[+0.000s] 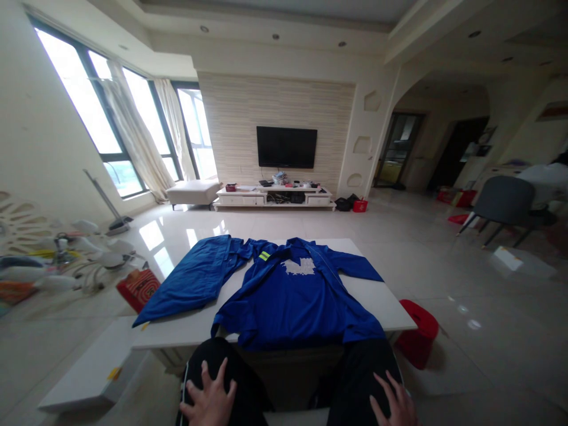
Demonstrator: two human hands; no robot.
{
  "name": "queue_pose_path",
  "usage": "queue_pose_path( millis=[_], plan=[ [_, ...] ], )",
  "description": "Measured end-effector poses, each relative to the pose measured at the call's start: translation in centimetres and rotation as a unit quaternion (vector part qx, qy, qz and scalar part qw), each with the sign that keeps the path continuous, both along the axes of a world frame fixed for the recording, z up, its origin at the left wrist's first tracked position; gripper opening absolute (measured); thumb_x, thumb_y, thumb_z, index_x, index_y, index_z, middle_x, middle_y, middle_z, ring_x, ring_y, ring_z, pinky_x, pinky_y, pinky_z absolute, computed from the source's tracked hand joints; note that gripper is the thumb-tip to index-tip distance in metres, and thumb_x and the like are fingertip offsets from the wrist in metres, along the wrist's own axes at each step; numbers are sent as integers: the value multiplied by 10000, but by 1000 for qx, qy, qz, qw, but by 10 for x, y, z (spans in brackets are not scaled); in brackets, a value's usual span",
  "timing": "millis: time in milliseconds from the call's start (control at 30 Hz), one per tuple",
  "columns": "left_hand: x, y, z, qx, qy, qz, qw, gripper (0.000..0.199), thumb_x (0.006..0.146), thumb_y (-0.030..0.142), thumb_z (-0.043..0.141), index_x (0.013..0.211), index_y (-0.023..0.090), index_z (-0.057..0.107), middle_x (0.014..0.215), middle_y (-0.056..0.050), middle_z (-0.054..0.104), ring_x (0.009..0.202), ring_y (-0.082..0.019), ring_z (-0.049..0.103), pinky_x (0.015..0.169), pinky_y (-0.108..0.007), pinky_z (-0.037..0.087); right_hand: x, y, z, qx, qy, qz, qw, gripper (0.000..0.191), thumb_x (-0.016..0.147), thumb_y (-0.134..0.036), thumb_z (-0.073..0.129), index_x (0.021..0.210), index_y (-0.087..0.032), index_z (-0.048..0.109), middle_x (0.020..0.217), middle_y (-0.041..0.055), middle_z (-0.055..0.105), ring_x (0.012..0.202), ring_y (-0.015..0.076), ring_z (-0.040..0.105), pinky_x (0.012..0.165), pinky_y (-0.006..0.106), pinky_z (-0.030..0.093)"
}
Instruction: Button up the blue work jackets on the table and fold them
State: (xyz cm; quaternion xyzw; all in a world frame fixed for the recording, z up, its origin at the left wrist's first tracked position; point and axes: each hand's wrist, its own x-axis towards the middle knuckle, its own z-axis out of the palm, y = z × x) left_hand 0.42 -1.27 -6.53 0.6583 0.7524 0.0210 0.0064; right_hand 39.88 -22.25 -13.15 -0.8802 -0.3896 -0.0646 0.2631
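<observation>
Lying flat: blue jacket [288, 313], pale patch [304, 269]

No readable text; marks on red patterned bag [138, 288], television [287, 147] too small.

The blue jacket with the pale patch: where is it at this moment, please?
In the head view, the blue jacket lies spread in the lower middle, on the white table, right of the other blue garment and left of the red stool.
</observation>
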Motion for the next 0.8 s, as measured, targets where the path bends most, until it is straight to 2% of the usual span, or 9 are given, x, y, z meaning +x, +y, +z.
queue_pose_path(
  millis=[133,233,433,600,800],
  plan=[
    [-3,2,0,-8,-3,-4,1000,679,858,600,545,1501,396,470,1666,-112,245,1449,-501,283,1014,-691,387,7,-1,-10,5,-7,12,1000,507,884,-543,430,1269,-324,678,1448,70,544,1273,387,536,1015,602,464],
    [-6,4,-4,-20,-4,-8,1000,667,870,586,541,1509,416,451,1666,-101,249,1445,-497,293,1008,-682,402,8,-1,-12,8,-15,10,1000,506,890,-530,428,1280,-320,673,1458,65,537,1271,383,538,1023,593,461],
    [-8,5,-13,-9,36,-18,999,615,894,496,547,1499,412,469,1665,-106,248,1441,-509,297,999,-679,411,8,0,-9,13,-10,22,1000,506,872,-530,437,1253,-310,687,1441,80,556,1257,382,550,1015,604,468],
    [-4,3,-12,0,34,-6,999,675,862,540,571,1510,388,461,1672,-116,231,1460,-509,260,1007,-702,389,6,0,-8,12,-5,17,1000,511,879,-537,427,1254,-306,686,1449,83,548,1270,389,544,1016,618,463],
    [-2,1,-13,16,60,3,998,597,906,454,552,1496,419,470,1671,-100,243,1450,-478,309,1036,-659,392,0,0,4,17,-7,13,1000,506,888,-542,416,1252,-313,683,1443,72,556,1265,389,544,1013,621,463]
  ],
)
